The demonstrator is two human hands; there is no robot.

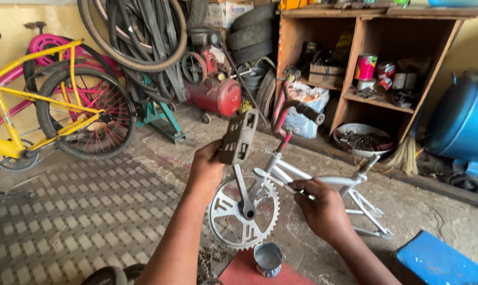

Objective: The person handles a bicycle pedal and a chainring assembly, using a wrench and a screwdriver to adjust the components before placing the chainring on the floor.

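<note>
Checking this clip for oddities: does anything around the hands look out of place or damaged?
The white bike frame lies wheel-less on the floor, stripped down. The left hand holds its pedal raised above the chainring; the right hand holds a thin tool. A loose chain lies heaped beside a small tin.

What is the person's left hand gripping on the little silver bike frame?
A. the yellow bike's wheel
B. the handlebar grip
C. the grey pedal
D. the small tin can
C: the left hand is closed around the grey pedal, which sits at the top of the crank above the toothed chain wheel, while the handlebar grip and the small tin can go untouched.
</note>
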